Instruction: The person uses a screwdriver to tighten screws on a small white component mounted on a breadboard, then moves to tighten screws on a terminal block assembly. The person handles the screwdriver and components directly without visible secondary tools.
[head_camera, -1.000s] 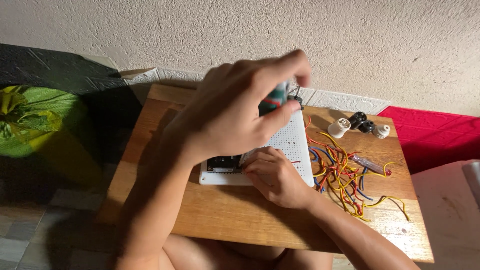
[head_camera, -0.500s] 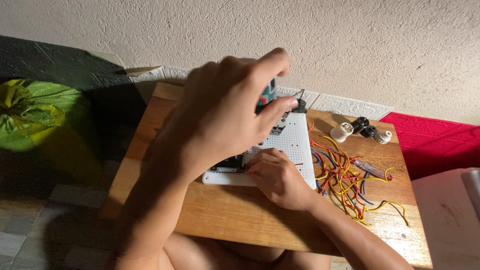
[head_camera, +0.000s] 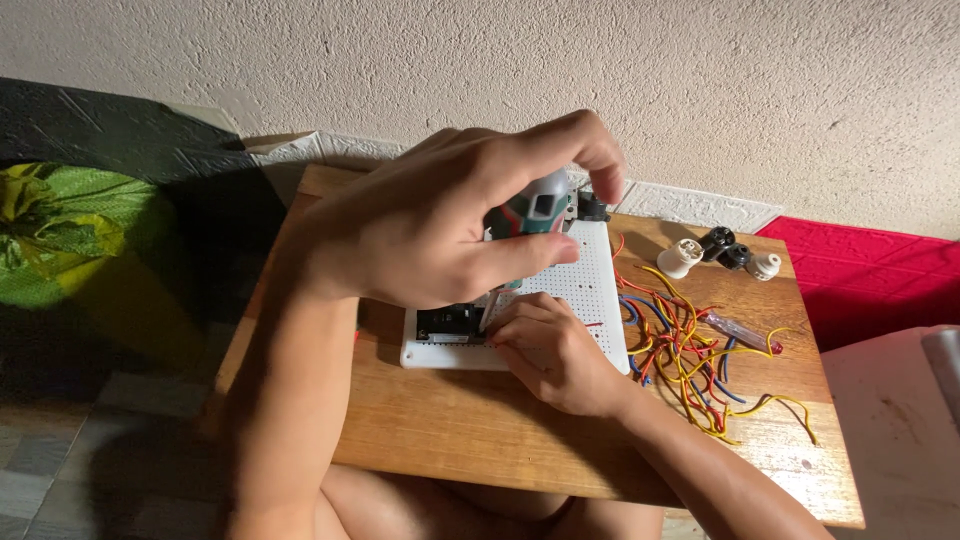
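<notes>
Your left hand (head_camera: 450, 220) is closed around a green and grey powered screwdriver (head_camera: 530, 212), thumb along its near side and forefinger curled over its top. The tool's long axis runs steeply down and toward you, from the grey head under your forefinger to a thin bit that meets the white perforated board (head_camera: 580, 290) near its front-left corner. That tip is the point everything hangs on: it comes down just right of the small black component (head_camera: 450, 322) seated on the board, and just left of your right hand (head_camera: 555, 350).

Your right hand rests on the board's front edge, fingers bunched narrow and pinched close around the bit's tip. Whether they grip a screw or only steady the bit you cannot tell, since the fingertips cover the spot. So the right hand is nearer to the contact point; the left hand sits above and behind it, over the board's middle.

Right of the board lies a loose tangle of red, yellow and blue wires (head_camera: 690, 350), with a small pen-like tester (head_camera: 740, 331) on it. Behind the wires, past the board's far right corner, stand white and black lamp sockets (head_camera: 720, 252). The board lies on a wooden table (head_camera: 480, 430).
</notes>
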